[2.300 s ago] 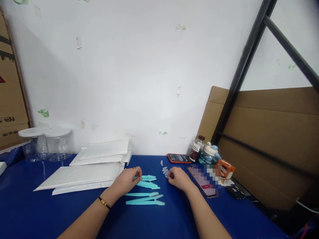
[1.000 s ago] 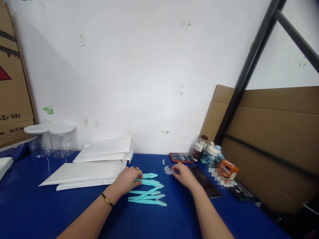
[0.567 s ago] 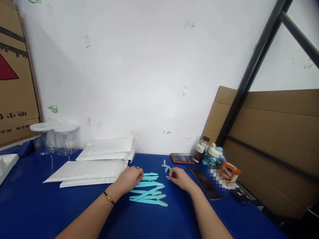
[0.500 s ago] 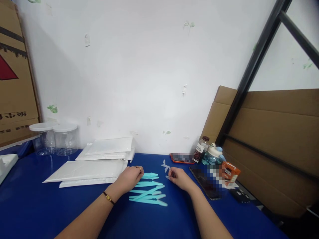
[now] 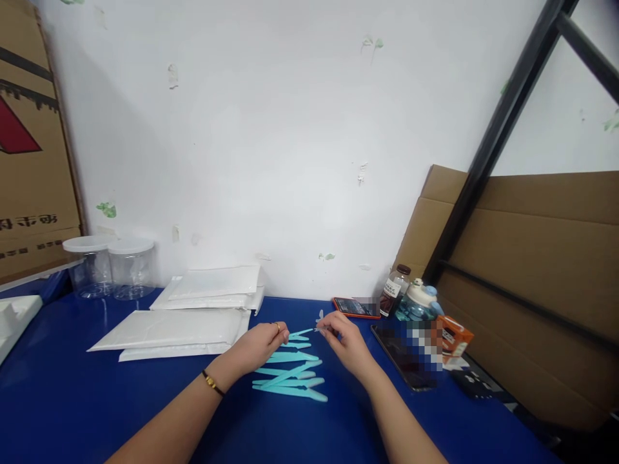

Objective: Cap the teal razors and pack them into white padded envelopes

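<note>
Several slim turquoise pieces that look like eyebrow razors (image 5: pixel 294 385) lie in a loose zigzag row on the blue table (image 5: pixel 348 419). My left hand (image 5: pixel 264 345) is closed on one turquoise razor (image 5: pixel 304 332), which points right above the row. At its tip, my right hand (image 5: pixel 342 338) pinches a small translucent piece, like a blade cap (image 5: pixel 318 329), mostly hidden by the fingers. Just behind the right fingers lies another small translucent piece (image 5: pixel 320 314), partly covered.
White padded mailers (image 5: pixel 169 330) are stacked left of my left hand, with two clear lidded jars (image 5: pixel 133 274) behind. On the right are a red-edged phone (image 5: pixel 356 308), a dark phone (image 5: pixel 399 361), a brown bottle (image 5: pixel 394 290), a teal bottle (image 5: pixel 418 301) and an orange box (image 5: pixel 453 336).
My left hand has lifted a razor off the row and moved slightly right. My right hand has moved up and left, so its translucent piece meets the razor's tip.
</note>
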The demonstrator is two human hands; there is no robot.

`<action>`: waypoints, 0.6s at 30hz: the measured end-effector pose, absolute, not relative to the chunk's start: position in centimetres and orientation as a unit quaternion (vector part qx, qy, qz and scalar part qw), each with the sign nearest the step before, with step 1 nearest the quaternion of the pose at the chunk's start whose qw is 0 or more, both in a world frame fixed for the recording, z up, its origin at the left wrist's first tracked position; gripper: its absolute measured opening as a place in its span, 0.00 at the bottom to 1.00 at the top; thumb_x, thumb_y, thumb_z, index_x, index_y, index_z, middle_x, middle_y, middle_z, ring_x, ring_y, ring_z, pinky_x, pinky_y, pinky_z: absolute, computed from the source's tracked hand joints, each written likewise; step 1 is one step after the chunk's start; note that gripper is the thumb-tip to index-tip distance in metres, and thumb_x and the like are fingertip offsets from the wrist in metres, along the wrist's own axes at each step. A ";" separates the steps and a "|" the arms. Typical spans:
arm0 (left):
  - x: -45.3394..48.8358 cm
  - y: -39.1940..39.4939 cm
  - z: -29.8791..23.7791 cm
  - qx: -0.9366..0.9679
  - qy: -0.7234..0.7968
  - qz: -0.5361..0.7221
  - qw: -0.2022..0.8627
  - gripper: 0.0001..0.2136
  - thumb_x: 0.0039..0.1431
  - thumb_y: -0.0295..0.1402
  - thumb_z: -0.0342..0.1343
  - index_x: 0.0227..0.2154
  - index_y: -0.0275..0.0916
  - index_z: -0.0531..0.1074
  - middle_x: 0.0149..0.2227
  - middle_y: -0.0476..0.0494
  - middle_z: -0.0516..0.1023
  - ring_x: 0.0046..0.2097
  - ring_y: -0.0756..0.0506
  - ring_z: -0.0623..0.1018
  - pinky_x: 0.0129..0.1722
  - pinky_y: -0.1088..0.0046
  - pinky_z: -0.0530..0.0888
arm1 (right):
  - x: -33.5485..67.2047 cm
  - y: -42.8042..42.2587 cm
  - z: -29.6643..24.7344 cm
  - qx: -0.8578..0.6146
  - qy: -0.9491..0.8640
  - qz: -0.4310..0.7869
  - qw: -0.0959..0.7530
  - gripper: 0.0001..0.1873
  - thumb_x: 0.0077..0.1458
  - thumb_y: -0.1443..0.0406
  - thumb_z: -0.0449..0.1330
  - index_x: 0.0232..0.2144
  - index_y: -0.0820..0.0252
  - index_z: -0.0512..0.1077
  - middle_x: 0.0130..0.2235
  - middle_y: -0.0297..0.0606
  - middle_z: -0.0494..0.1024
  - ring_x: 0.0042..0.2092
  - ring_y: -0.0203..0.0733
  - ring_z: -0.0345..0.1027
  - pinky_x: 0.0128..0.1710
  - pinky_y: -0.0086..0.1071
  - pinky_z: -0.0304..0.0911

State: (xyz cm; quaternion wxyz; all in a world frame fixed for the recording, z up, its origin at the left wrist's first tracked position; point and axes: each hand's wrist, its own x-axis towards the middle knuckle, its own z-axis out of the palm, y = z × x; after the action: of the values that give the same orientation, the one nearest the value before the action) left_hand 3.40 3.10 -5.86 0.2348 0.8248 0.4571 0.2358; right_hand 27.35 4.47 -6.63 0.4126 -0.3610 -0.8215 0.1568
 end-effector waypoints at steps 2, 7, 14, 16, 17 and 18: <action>3.4 3.2 -6.1 0.825 0.455 0.237 0.237 0.16 0.63 0.41 0.35 0.30 0.41 0.66 0.30 0.51 0.71 0.34 0.50 0.70 0.36 0.76 0.64 | 27.3 4.4 -6.7 -0.358 -0.827 0.148 0.408 0.08 0.57 0.67 0.51 0.35 0.58 0.70 0.36 0.38 0.69 0.37 0.37 0.64 0.37 0.29 0.60; 3.6 3.1 -6.1 0.829 0.449 0.230 0.240 0.18 0.63 0.41 0.34 0.30 0.41 0.67 0.30 0.51 0.72 0.33 0.50 0.70 0.36 0.77 0.64 | 26.7 4.2 -6.8 -0.345 -0.840 0.143 0.393 0.08 0.57 0.68 0.51 0.34 0.58 0.71 0.36 0.38 0.69 0.39 0.38 0.64 0.39 0.29 0.60; 4.2 2.5 -6.0 0.851 0.435 0.205 0.213 0.18 0.63 0.40 0.36 0.29 0.40 0.69 0.31 0.49 0.73 0.33 0.50 0.70 0.35 0.77 0.64 | 26.2 3.6 -6.8 -0.348 -0.858 0.186 0.328 0.07 0.53 0.69 0.55 0.33 0.58 0.73 0.32 0.35 0.70 0.32 0.35 0.64 0.32 0.27 0.60; 4.2 2.7 -6.4 0.854 0.450 0.200 0.166 0.15 0.61 0.40 0.41 0.28 0.40 0.70 0.31 0.48 0.72 0.34 0.49 0.70 0.35 0.76 0.64 | 26.5 3.7 -7.1 -0.365 -0.853 0.232 0.293 0.06 0.50 0.70 0.57 0.31 0.59 0.74 0.30 0.34 0.70 0.29 0.33 0.63 0.28 0.25 0.59; 4.1 2.9 -6.6 0.854 0.459 0.196 0.148 0.14 0.59 0.40 0.43 0.28 0.40 0.70 0.31 0.48 0.72 0.35 0.48 0.70 0.35 0.76 0.64 | 26.7 3.8 -7.3 -0.371 -0.851 0.254 0.272 0.06 0.49 0.70 0.58 0.30 0.59 0.74 0.29 0.34 0.70 0.28 0.32 0.62 0.26 0.25 0.58; 4.0 3.1 -6.9 0.853 0.467 0.191 0.137 0.13 0.58 0.40 0.45 0.28 0.40 0.70 0.31 0.47 0.72 0.35 0.48 0.71 0.34 0.76 0.64 | 27.0 4.0 -7.4 -0.375 -0.850 0.270 0.253 0.05 0.48 0.69 0.59 0.30 0.59 0.74 0.28 0.33 0.70 0.27 0.32 0.62 0.25 0.24 0.57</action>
State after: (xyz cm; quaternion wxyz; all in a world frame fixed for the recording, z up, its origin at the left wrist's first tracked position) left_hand 4.00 3.05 -6.92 0.1370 0.8528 0.4665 0.1907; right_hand 27.01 4.00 -7.42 0.2526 -0.3752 -0.8500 0.2699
